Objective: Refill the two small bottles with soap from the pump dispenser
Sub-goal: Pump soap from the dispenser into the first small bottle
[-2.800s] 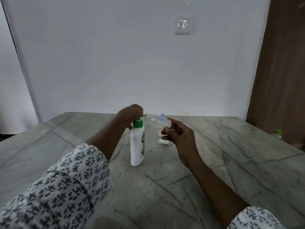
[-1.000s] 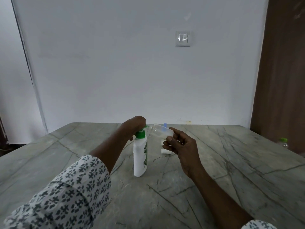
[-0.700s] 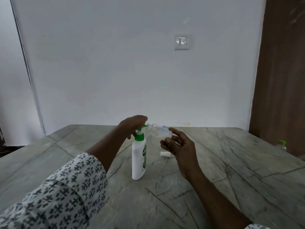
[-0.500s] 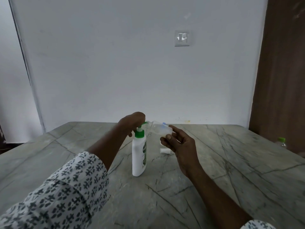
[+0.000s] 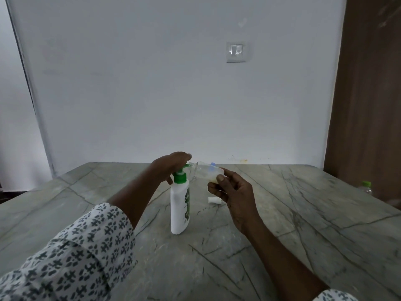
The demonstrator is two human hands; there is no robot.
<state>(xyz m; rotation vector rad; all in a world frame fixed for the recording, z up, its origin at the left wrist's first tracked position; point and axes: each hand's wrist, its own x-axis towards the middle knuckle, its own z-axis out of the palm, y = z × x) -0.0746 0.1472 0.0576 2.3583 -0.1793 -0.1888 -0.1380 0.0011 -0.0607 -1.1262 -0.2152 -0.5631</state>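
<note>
Tabletop [image 5: 282,235] of veined grey stone carries the work, and the job looks to be in its early part. Standing upright near the middle is the white dispenser [image 5: 179,205] with its green collar and its pump head up. The left hand [image 5: 171,168] is cupped over that head, fingers bent across the top and thumb hanging beside the collar, placed to push down. The right hand [image 5: 232,190] pinches a clear small bottle [image 5: 206,171] between thumb and fingers, holding it nearly on its side with its open mouth touching the green nozzle. A shallow yellowish pool of soap lies at the bottle's lower end beside the thumb, and the rest looks clear, so I judge this bottle only a little filled, with many more strokes needed before it can be capped. On the stone just beyond the right hand lies a white piece [image 5: 213,200]. Whether it is a cap or the second bottle is too small to tell. No second bottle shows any soap, so that half of the task seems not yet done.
</note>
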